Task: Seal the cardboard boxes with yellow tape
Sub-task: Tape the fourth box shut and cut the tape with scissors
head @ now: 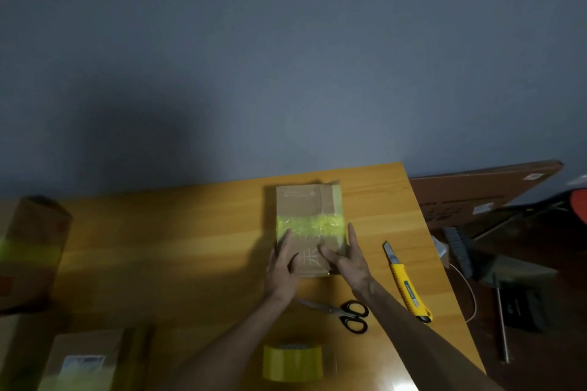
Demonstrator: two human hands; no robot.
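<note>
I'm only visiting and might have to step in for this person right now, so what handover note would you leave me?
Left hand: open, flat on the small brown cardboard box midway along the wooden table.
Right hand: open, fingers straight against that box's right side.
Done: one yellow tape band crosses the box top.
Near you: yellow tape roll, black-handled scissors, yellow utility knife.
Left: a brown cardboard box at far left and another at near left; both blurred, so check their tape.
</note>
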